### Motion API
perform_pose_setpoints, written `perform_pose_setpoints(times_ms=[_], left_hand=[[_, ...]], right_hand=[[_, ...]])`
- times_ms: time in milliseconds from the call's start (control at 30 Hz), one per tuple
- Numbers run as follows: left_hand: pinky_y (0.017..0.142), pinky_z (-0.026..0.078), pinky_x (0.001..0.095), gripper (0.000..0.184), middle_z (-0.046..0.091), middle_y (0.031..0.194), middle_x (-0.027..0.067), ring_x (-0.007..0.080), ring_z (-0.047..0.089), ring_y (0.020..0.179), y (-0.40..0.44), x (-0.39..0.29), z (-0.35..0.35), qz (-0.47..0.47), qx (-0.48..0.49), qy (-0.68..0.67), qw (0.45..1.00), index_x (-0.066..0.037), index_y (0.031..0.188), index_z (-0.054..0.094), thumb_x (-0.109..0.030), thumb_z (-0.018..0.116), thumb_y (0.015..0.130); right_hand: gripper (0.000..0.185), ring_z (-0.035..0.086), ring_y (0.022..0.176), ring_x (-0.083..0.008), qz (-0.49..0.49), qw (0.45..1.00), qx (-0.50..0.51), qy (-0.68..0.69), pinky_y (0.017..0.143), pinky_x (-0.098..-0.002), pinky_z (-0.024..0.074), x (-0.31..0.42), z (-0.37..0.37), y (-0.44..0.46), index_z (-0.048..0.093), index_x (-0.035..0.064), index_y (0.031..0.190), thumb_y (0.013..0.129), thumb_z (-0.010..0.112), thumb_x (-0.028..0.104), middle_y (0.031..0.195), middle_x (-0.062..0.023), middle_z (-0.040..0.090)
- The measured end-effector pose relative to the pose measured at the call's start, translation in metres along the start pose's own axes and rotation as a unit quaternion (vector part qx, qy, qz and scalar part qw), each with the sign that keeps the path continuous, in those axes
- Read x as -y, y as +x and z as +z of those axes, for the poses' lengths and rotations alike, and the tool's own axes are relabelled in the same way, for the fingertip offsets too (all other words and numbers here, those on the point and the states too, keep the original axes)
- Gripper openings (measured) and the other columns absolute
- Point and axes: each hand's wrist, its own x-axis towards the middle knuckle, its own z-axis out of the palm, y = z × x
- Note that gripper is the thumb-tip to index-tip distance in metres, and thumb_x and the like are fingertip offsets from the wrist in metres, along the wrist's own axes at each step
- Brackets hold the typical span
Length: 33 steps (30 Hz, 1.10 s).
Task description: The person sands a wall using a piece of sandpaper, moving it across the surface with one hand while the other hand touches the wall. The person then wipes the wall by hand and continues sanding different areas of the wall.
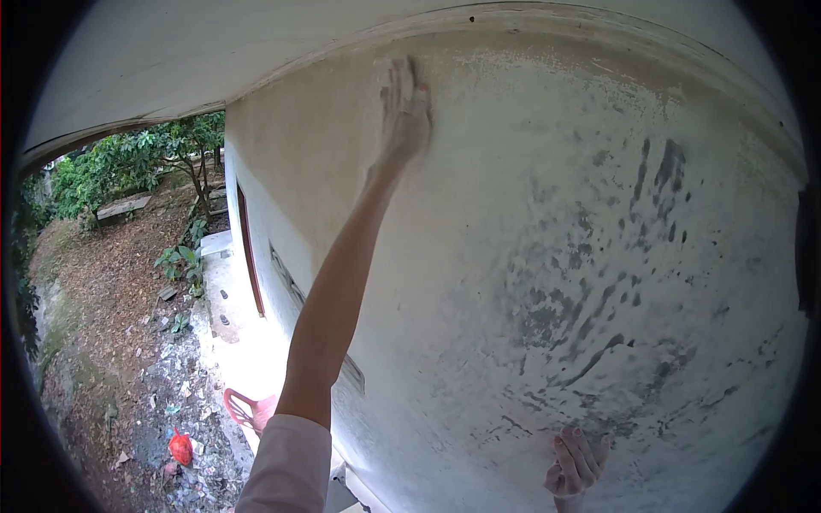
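My left hand [405,111] is stretched high up, fingers extended and pointing upward, against the upper part of the wall [445,231]. It is slightly blurred, and nothing shows in it. Lower down and to the right, my right hand [578,462] is raised close to the wall with its fingers loosely bent and no object visible in it. Whether it touches the surface I cannot tell. Dark grey patches and streaks [590,325] mark the whitish wall above my right hand. Beige-brown areas run along its top and left side.
An overhanging ceiling [256,43] meets the wall above. At the left are a doorway [250,248], a bright concrete walkway [248,350] and a red plastic chair [248,409]. Leaf-strewn ground [111,308] slopes beyond, with a red bag-like object [180,446] and trees [128,162].
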Motion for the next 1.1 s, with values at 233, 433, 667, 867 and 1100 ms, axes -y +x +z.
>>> perform_pose_setpoints(times_ms=[233, 433, 667, 867, 1100], left_hand=[[0.117, -0.004, 0.0417, 0.062, -0.004, 0.159, 0.0137, 0.0261, -0.005, 0.146, 0.015, 0.017, -0.003, -0.066, 0.007, 0.01, 0.998, -0.007, 0.152, -0.001, -0.039, 0.019, 0.102], [0.119, 0.001, 0.0416, 0.062, -0.001, 0.159, 0.0117, 0.025, -0.003, 0.146, -0.061, -0.102, -0.003, 0.171, 0.113, 0.031, 0.978, -0.011, 0.152, 0.004, -0.039, 0.025, 0.102], [0.118, 0.002, 0.0404, 0.059, 0.003, 0.159, 0.0124, 0.0259, 0.003, 0.146, 0.005, 0.041, -0.004, -0.022, -0.014, -0.025, 0.999, -0.011, 0.152, 0.005, -0.033, 0.025, 0.102], [0.118, 0.002, 0.0448, 0.062, 0.001, 0.158, 0.0161, 0.0285, 0.002, 0.146, -0.097, 0.007, -0.003, -0.013, 0.027, 0.012, 0.999, -0.002, 0.151, 0.004, -0.029, 0.029, 0.101], [0.118, 0.0, 0.0465, 0.062, 0.001, 0.158, 0.0157, 0.0308, -0.001, 0.146, -0.174, -0.03, -0.01, 0.032, 0.102, 0.024, 0.994, -0.004, 0.151, 0.004, -0.025, 0.03, 0.099]], right_hand=[[0.032, 0.065, 0.108, -0.0237, 0.01, 1.0, 0.007, 0.016, 0.113, -0.0542, 0.0216, -0.002, -0.002, -0.008, 0.072, 0.0126, 0.1, 0.086, 0.044, 0.019, 0.1, -0.0059, 0.073], [0.031, 0.065, 0.108, -0.0244, 0.014, 1.0, 0.012, 0.018, 0.112, -0.0534, 0.0225, -0.001, -0.002, -0.007, 0.071, 0.0123, 0.1, 0.09, 0.043, 0.022, 0.1, -0.006, 0.073], [0.033, 0.065, 0.107, -0.0254, 0.018, 1.0, 0.004, 0.022, 0.112, -0.0529, 0.0233, 0.0, 0.001, -0.008, 0.071, 0.0113, 0.1, 0.094, 0.041, 0.025, 0.097, -0.0072, 0.073], [0.034, 0.066, 0.106, -0.0255, 0.014, 0.999, -0.011, 0.028, 0.112, -0.0526, 0.0246, -0.003, 0.001, -0.01, 0.072, 0.0104, 0.098, 0.095, 0.041, 0.025, 0.096, -0.0078, 0.073], [0.033, 0.066, 0.105, -0.0253, 0.016, 0.999, -0.012, 0.03, 0.111, -0.0528, 0.0252, -0.003, 0.0, -0.01, 0.071, 0.01, 0.099, 0.092, 0.041, 0.023, 0.097, -0.0085, 0.073]])
